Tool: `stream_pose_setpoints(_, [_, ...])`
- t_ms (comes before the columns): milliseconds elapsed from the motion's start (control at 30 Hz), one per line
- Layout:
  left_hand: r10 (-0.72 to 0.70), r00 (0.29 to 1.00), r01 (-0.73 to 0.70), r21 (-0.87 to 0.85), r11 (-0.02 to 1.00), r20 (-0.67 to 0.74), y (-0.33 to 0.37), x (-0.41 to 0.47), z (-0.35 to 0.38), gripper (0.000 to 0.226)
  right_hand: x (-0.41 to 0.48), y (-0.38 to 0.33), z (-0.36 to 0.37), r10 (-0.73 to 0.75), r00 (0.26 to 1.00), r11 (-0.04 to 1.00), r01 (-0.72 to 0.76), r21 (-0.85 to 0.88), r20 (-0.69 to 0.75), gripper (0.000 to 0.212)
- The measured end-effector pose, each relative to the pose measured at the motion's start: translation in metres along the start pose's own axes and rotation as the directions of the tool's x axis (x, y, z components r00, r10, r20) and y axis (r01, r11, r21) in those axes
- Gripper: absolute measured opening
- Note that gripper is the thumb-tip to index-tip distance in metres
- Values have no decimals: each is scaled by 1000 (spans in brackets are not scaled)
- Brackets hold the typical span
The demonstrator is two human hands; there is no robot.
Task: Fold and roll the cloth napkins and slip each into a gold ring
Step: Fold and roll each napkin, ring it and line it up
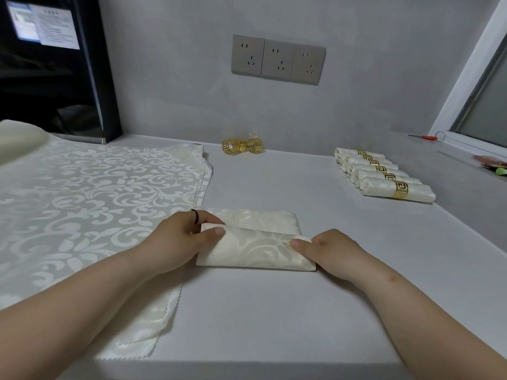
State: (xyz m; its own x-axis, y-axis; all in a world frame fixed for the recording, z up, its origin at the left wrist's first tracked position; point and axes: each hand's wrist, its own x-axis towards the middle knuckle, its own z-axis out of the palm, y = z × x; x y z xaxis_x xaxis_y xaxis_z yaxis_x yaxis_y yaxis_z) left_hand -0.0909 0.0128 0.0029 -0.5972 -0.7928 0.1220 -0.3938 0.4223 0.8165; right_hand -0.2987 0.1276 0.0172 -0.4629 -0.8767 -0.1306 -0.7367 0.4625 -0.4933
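Head view: left hand (178, 237) and right hand (332, 250) each grip an end of the half-rolled cream damask cloth napkin (258, 248); two loose gold fretwork rings (228, 149) well behind.

I take the folded napkin (255, 242) as my mark. Its ends are blocked by my left hand (178, 239) and right hand (332, 250), which grip them. Just left of it a stack of flat napkins (96, 193) covers the counter (274, 311). Beyond it, two gold rings (242, 146) sit well away by the wall (178, 91); beyond and right, a row of ringed rolls (384, 174). Between these, and nearer than the napkin, bare counter lets me pass.
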Motion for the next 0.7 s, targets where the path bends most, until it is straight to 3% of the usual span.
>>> stream_pose_setpoints(133, [-111, 994, 110, -60, 992, -12, -2, 5, 5, 14, 2, 2, 5, -16, 999, 999, 14, -46, -45, 48])
stream_pose_setpoints(233, [-163, 986, 161, -59, 985, -25, -2, 8, 6, 17, 4, 8, 11, -186, 956, 982, 190, -3, -228, 18])
stream_pose_setpoints(300, [-182, 982, 182, 2, 983, -41, -2, 9, 7, 17, 3, 4, 15, -411, 848, 911, 392, -126, -333, 30])
stream_pose_setpoints(367, [-195, 979, 200, 99, 975, -55, -2, 9, 7, 18, 3, -1, 15, -617, 731, 786, 553, -277, -291, 31])
stream_pose_setpoints(433, [-195, 979, 203, 208, 957, -60, 0, 8, 6, 20, 0, -4, 16, -667, 736, 733, 622, -276, -114, 47])
stream_pose_setpoints(500, [-190, 979, 203, 276, 939, -75, 0, 9, 5, 26, -1, -1, 19, -648, 761, 732, 627, -266, 10, 49])
stream_pose_setpoints(700, [-195, 975, 220, 423, 879, -104, 4, 9, 7, 40, 5, 0, 16, -580, 815, 804, 571, -166, -8, 43])
